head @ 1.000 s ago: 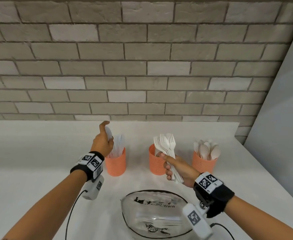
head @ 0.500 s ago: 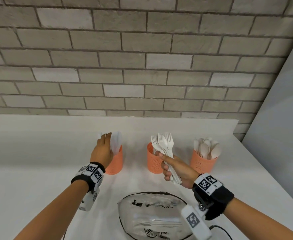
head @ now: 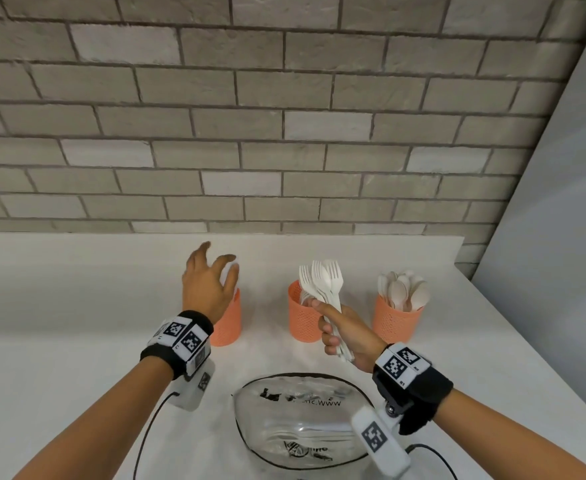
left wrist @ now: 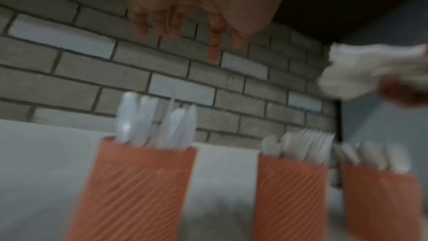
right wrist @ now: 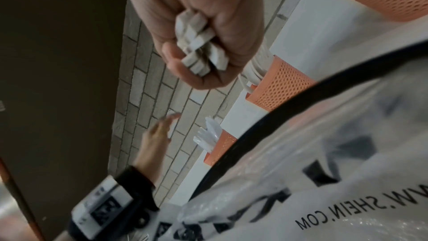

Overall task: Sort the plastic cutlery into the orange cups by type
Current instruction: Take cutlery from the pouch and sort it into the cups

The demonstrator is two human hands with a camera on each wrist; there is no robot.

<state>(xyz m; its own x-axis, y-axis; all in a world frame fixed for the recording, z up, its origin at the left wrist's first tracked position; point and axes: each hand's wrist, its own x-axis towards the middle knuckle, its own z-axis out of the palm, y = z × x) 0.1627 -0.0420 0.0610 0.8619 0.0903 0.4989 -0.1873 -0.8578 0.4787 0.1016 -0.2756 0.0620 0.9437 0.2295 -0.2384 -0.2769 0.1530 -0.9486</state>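
Note:
Three orange mesh cups stand in a row on the white counter. The left cup [head: 228,323] holds clear knives [left wrist: 157,125], the middle cup [head: 300,320] holds forks, and the right cup [head: 393,322] holds spoons [head: 404,289]. My left hand [head: 215,271] hovers just above the left cup, fingers spread and holding nothing. In front of the middle cup, my right hand [head: 334,329] grips a bundle of white forks [head: 326,285] by the handles, tines up. The handle ends [right wrist: 199,43] stick out of that fist.
A clear plastic bag [head: 302,424] with black trim and print lies on the counter close to me, between my forearms. A brick wall runs behind the cups. A grey panel stands at the right, past the counter's right edge.
My left hand held a clear knife above the left cup, lowered it in and let go; its fingers now spread above the cup. The right hand has kept its fork bundle still.

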